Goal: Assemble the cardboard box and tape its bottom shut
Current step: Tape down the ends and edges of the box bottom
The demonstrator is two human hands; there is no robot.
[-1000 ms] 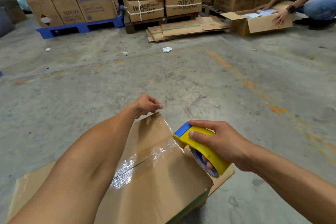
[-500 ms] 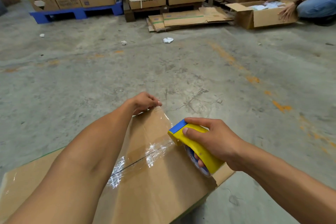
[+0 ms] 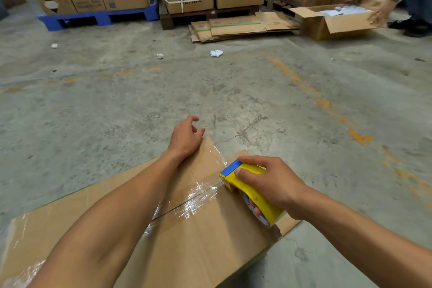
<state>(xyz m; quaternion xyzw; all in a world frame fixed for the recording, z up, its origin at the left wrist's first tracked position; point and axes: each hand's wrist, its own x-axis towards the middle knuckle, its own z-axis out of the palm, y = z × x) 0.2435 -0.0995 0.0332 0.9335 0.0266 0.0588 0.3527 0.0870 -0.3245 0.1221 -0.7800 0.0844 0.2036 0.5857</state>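
A brown cardboard box (image 3: 210, 248) lies bottom-up on the concrete floor in front of me. Clear tape (image 3: 198, 196) runs shiny and wrinkled along its centre seam. My right hand (image 3: 273, 182) grips a yellow tape dispenser (image 3: 247, 182) with a blue front edge, pressed onto the box near its right side. My left hand (image 3: 185, 137) rests at the far edge of the box, heel on the cardboard, fingers loosely curled and lifted off. My left forearm crosses over the box and hides part of the seam.
Stacked cartons sit on a blue pallet (image 3: 98, 16) and a wooden pallet (image 3: 210, 14) at the back. Flattened cardboard (image 3: 240, 27) lies on the floor. Another person (image 3: 383, 9) handles an open box (image 3: 336, 21) at the far right. Small paper scraps (image 3: 216, 53) dot the floor.
My right hand has drawn the dispenser nearer along the seam, laying more tape. My left hand's fingers have lifted from the far edge. The camera has tilted down a little.
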